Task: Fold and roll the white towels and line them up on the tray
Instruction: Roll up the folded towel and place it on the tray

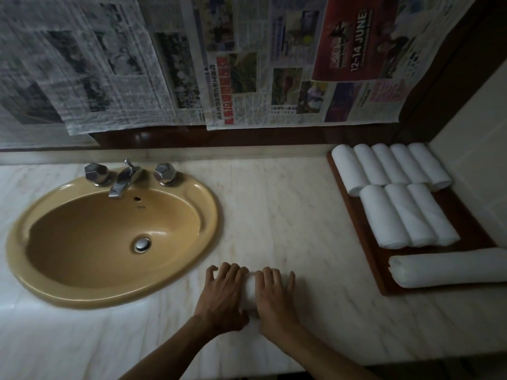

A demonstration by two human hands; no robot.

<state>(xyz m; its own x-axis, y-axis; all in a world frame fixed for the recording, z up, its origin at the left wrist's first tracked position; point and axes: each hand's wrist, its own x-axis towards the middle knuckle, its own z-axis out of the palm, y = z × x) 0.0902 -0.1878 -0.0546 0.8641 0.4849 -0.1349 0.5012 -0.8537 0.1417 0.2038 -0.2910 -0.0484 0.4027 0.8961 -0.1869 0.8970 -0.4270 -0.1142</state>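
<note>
Eight small rolled towels already lie on the tray, but going from the left the first thing is the mustard-yellow sink (115, 286) set into the pale marble counter (301, 215), with a chrome tap (122, 182) at its far rim. Newspaper sheets (219, 64) hang on the far wall.

Near the front edge, just right of the sink, both hands sit side by side on one white towel (251, 293), which shows only as a narrow strip between them. The left hand (220, 297) lies over its left part with fingers spread and bent at the tips; the right hand (274, 296) covers the right part, fingers fairly straight and pressing down. Neither visibly pinches it.

The towel looks soft and light, likely to spring loose if let go. Even palm pressure across the width should keep the roll tight; lifting it by clasping round the middle, loose edge underneath, seems safest.

At the far right the wooden tray (365, 242) holds five rolls (389, 165) in the far row, three rolls (408, 215) nearer, and a longer roll (450, 267) crosswise along its near end.
</note>
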